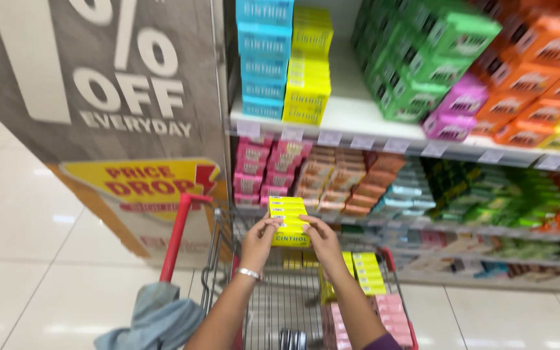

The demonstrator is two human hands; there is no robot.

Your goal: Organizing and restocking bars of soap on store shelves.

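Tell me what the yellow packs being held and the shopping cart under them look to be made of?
Yellow packs, between the left hand and right hand: probably printed cardboard cartons, judging by flat faces, sharp edges and a slight sheen. Shopping cart: metal wire, going by the thin shiny grey grid; its red handle looks like smooth plastic or coated tube.

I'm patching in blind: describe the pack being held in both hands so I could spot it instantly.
Start at the wire shopping cart with the red handle, in front of the soap shelves. Just above its basket, the left hand and right hand hold a yellow multipack of boxes from either side. It is the only yellow pack raised off the cart; the others lie inside, beside pink packs.
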